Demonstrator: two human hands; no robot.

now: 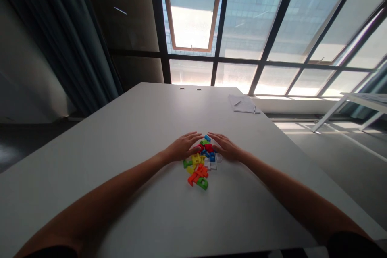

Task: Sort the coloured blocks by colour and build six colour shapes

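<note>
A loose pile of small plastic pieces shaped like letters or numbers lies on the white table (169,109). Nearest me are orange pieces (198,174) and a green piece (202,184); yellow pieces (196,159) and white pieces (211,164) sit in the middle. Farther off are red pieces (209,148) and a blue piece (207,138). My left hand (183,146) curves round the pile's far left side, fingers stretched out and thumb over the pieces. Opposite it, my right hand (225,146) is cupped along the right side, fingers extended. Neither hand grips a piece.
Papers with a pen (244,104) lie at the table's far right edge. Two round holes show near the far end. Large windows (193,12) stand beyond, a dark curtain (60,36) hangs at left, and another white table (364,102) stands at right.
</note>
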